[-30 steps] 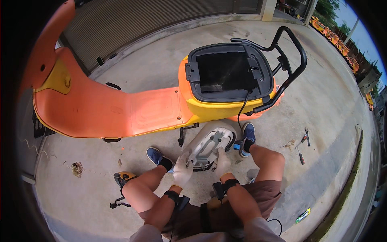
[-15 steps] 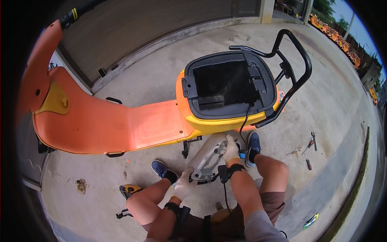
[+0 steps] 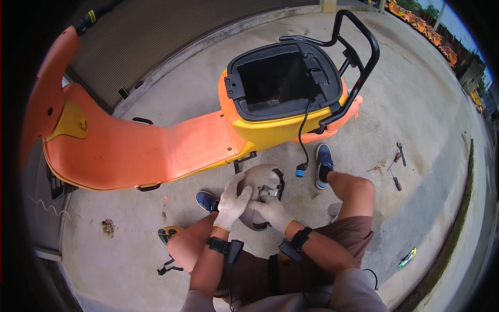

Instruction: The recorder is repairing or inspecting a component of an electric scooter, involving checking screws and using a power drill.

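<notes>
Apparently the grey seat (image 3: 254, 177) lies beneath the left grip (image 3: 232, 202), thumb spread, and right grip (image 3: 271, 210), its closure unclear.

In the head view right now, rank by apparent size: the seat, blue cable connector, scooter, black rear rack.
1. Orange-and-yellow scooter
2. Black rear rack
3. Grey scooter seat, partly hidden
4. Blue cable connector
</notes>
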Available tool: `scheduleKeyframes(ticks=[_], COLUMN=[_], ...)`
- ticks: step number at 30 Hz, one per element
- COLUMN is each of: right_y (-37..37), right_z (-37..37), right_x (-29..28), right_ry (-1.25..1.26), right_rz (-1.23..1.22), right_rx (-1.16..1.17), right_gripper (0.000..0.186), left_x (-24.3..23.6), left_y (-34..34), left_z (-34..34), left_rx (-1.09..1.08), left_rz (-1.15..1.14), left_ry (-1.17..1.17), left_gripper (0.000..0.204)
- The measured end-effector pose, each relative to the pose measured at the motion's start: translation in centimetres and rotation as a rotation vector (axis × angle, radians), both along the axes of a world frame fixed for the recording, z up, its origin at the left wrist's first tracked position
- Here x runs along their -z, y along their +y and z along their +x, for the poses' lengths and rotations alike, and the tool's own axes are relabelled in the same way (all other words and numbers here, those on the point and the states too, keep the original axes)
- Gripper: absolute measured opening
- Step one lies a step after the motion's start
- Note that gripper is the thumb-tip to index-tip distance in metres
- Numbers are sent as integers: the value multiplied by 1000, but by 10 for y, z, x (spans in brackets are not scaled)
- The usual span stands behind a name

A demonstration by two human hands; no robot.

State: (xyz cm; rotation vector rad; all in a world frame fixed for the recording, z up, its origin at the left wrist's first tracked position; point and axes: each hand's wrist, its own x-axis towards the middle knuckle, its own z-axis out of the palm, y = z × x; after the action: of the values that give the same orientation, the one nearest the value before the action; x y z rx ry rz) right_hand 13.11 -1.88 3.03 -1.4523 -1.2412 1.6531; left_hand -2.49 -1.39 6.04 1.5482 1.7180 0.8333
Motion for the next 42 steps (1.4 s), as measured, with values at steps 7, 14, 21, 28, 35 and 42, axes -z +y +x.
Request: scheduleKeyframes(ticks=[7, 14, 21, 28, 35, 42], right_y=[-15, -4, -20, -36, -38, -41], right_z=[36, 23, -11, -25, -28, -38], right_x=[27, 79, 75, 64, 55, 43], right_ry=[160, -30, -90, -196, -171, -403], right_rz=[-292, -344, -132, 66, -34, -25], right_rx=[-199, 66, -195, -325, -305, -246], right_gripper=[32, 37, 58, 53, 55, 55], left_x=[11, 16, 21, 16, 9, -1], left_y=[16, 7, -5, -17, -14, -18], left_z=[13, -2, -10, -12, -12, -6], left_rx=[-25, -17, -91, -83, -96, 15], left_rz=[-322, -296, -306, -224, -304, -307], left_ry=[281, 284, 173, 130, 233, 321], left_gripper=[85, 84, 80, 79, 80, 87])
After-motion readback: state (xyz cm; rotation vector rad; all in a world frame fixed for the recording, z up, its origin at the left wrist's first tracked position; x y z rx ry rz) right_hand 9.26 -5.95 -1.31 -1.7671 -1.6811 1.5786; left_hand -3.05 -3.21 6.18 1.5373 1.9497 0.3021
